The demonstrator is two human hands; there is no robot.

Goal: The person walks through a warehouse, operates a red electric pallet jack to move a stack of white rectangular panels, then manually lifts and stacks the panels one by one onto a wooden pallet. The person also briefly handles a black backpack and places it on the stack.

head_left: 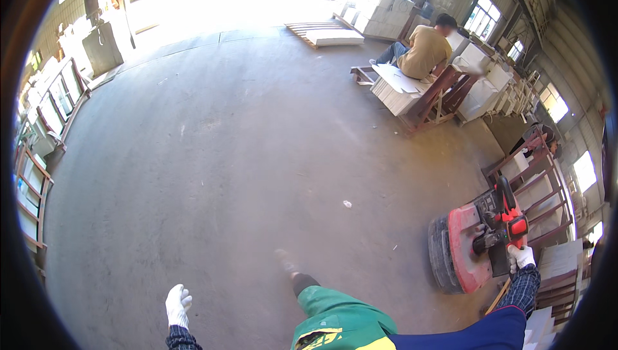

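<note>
Blurred shoe [286,260] (a pale smear), left sleeve [182,339] cut off

Both your gloves [177,306] are white – your sleeves [523,285], dark with pale checks. Lower right, the pallet truck [465,244] is red and black; bottom centre, your workwear [344,314] – green, yellow, blue.

Rocking white gloves [176,309] on both hands [521,257], dark checked sleeves [523,289], a navy layer [463,334] with thin reddish edging, plus green legwear-or-apron fabric [344,311] with yellow bits, can't tell which.
</note>
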